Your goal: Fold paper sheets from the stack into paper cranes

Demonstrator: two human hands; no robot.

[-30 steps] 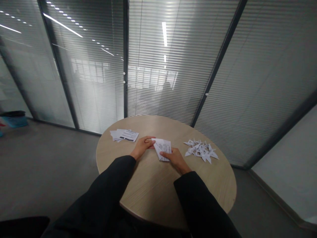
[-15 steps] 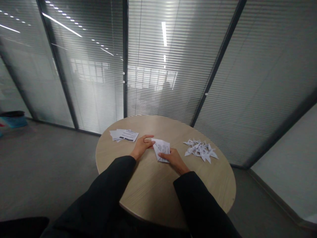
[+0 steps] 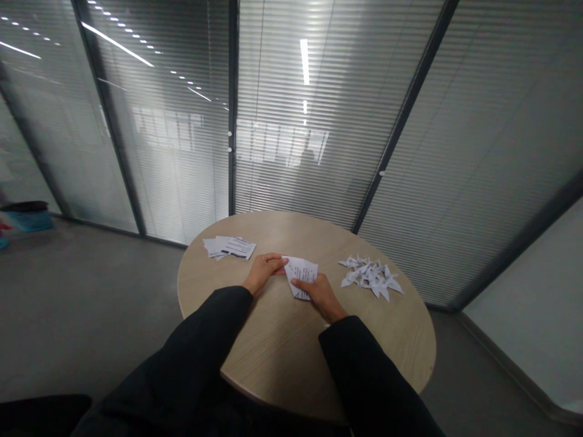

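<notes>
Between my hands, just above or on the round table [image 3: 282,340], is a folded sheet of printed paper [image 3: 301,271]. My left hand [image 3: 266,271] pinches its upper left corner between thumb and fingers. On the lower right part of the sheet, my right hand [image 3: 319,292] grips it with the thumb on top and the fingers hidden beneath. To the right lies a pile of folded white paper cranes [image 3: 371,276]. A small stack of printed paper sheets [image 3: 234,246] rests at the table's far left.
Behind the table stands a glass partition with blinds [image 3: 291,182] and dark frames. A blue bin [image 3: 30,218] with a black liner is on the floor at the far left. A white wall [image 3: 546,291] rises on the right.
The fingers of my left hand have drawn closer together at the paper's corner. The view has shifted slightly; the paper cranes and stacked sheets lie as before.
</notes>
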